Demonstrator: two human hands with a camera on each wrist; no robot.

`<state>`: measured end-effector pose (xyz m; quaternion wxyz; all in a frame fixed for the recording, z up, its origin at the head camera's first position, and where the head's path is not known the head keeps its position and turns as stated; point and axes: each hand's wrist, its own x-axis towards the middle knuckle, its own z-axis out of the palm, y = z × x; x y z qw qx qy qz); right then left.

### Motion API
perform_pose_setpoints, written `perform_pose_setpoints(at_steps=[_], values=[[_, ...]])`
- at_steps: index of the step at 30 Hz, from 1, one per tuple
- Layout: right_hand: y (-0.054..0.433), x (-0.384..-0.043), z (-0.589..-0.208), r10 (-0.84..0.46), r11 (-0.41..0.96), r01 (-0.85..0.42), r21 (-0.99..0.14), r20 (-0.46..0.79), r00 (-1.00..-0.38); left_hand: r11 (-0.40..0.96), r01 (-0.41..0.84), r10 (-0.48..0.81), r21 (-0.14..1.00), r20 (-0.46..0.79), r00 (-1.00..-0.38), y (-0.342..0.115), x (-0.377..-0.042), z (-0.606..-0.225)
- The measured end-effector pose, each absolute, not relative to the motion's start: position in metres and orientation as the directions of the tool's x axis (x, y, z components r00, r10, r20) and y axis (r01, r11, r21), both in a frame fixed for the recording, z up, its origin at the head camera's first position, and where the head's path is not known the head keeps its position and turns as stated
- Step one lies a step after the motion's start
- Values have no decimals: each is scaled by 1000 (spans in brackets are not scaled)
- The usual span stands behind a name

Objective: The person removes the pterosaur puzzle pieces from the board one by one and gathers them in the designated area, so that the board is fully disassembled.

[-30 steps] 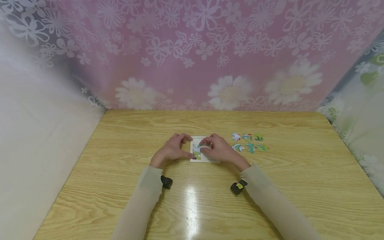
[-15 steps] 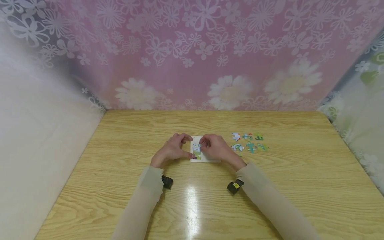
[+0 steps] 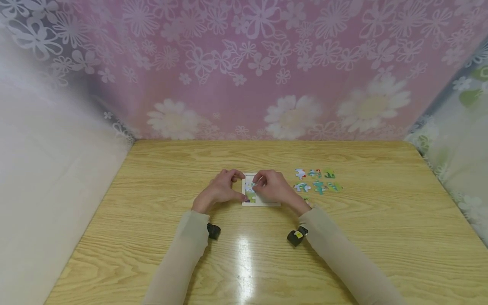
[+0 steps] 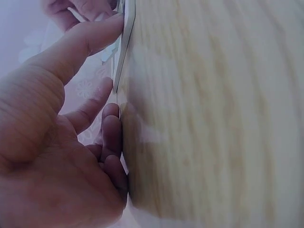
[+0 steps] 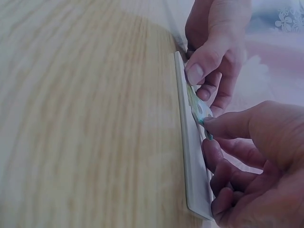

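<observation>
A small white puzzle tray point(image 3: 270, 203) lies flat on the table, with joined jigsaw pieces point(image 3: 250, 196) along its left side. My left hand point(image 3: 219, 187) holds the tray's left side, thumb at the near end and index finger towards the far corner. In the right wrist view, my right hand point(image 5: 259, 152) pinches a jigsaw piece point(image 5: 201, 112) between thumb and fingers. The piece is tilted above the tray, beside the left thumb. From the head view, the right fingers hide most of that piece and part of the tray.
Several loose jigsaw pieces point(image 3: 318, 187) lie in rows to the right of the tray. Another piece point(image 3: 306, 201) is partly hidden by the right wrist. Behind the wooden table point(image 3: 152, 165) hangs a pink flowered curtain point(image 3: 236, 93).
My right hand has shifted slightly left and away from me, uncovering part of a loose piece near its wrist. The left hand and tray stay almost still.
</observation>
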<state>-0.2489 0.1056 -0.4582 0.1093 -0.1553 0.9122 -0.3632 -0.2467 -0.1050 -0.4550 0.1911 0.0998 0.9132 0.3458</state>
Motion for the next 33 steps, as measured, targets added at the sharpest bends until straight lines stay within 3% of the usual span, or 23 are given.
perform_pose_setpoints(at_steps=[16,33], values=[[104,-249,-460,-324,703,-183,-687,-80,-943,772,20,272,635,-302,-914,-101,-247,-455],[110,-251,-463,-431,629,-277,-726,-29,-902,753,22,291,658,-303,-908,-104,-250,-458]])
